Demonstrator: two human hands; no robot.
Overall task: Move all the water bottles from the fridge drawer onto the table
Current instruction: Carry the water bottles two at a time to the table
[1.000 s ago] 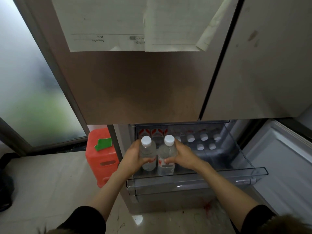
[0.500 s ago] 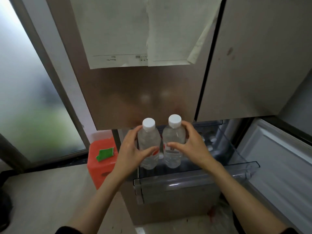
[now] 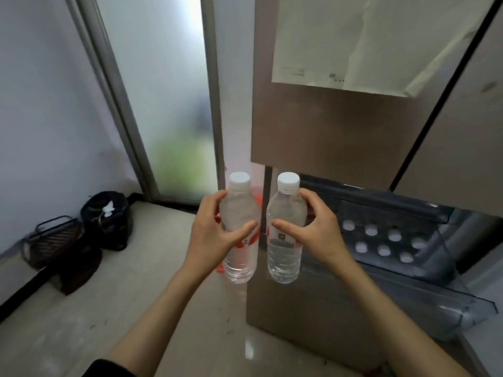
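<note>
Left hand (image 3: pixel 215 235) grips one clear white-capped plastic water bottle (image 3: pixel 239 229), right hand (image 3: pixel 315 229) another (image 3: pixel 285 229); both upright, held above the floor, left of the open clear fridge drawer (image 3: pixel 424 292) holding more white-capped bottles (image 3: pixel 386 238).

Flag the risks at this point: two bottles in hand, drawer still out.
1. The clear plastic fridge drawer stands pulled out low beside the person; turning away, a leg could catch it.
2. The left hand and right hand each hold a clear white-capped water bottle around mid-body, thumb in front; a smooth bottle may slip.
3. Several white caps remain in the drawer, so more trips follow.
</note>
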